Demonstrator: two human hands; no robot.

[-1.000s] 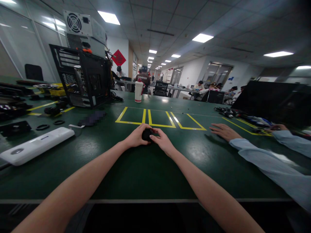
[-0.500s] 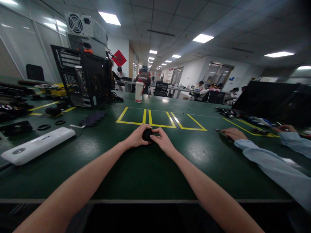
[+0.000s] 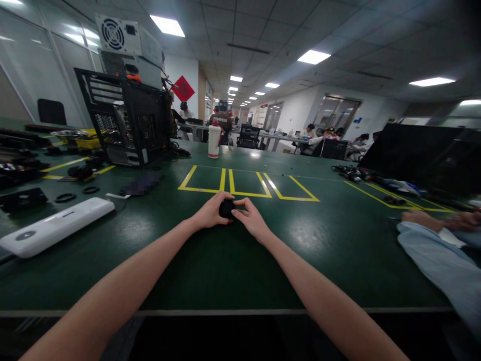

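Between my two hands is a small black rounded object, too dark for me to tell its kind. My left hand curls round its left side, thumb below and fingers above. From the right, the thumb and forefinger of my right hand pinch its edge. Both hands are low over the green table, just in front of yellow tape outlines.
On the left are a white power strip, black rings and an open computer case with power supplies on top. A white cup stands further back. A co-worker's hand and a dark monitor are at right.
The co-worker's hand and sleeve have moved right, away from my hands. My own hands stay around the black object with hardly any movement. The view has shifted slightly.
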